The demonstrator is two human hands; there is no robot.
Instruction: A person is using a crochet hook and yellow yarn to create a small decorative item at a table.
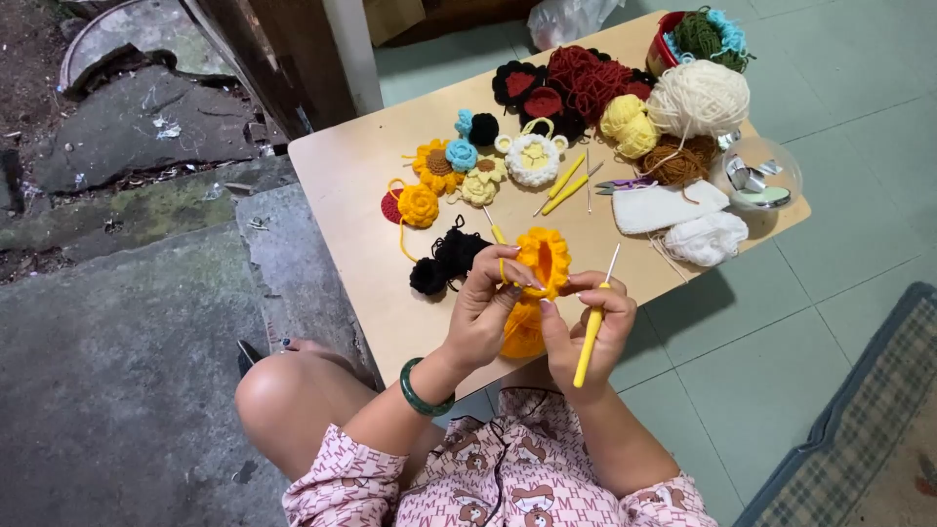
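Head view: left hand [485,310] pinches orange-yellow crochet piece [542,265] over near edge of worktop [337,171]; right hand [589,327] is closed around yellow crochet hook [592,332], touching the piece. Cream yarn ball [699,98], red yarn [586,80], finished crochet flowers [436,168] lie well apart behind.

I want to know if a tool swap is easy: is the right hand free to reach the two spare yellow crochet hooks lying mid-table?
Probably not at once: the right hand grips a yellow crochet hook beside the orange crochet piece. The spare hooks lie uncovered beyond it.
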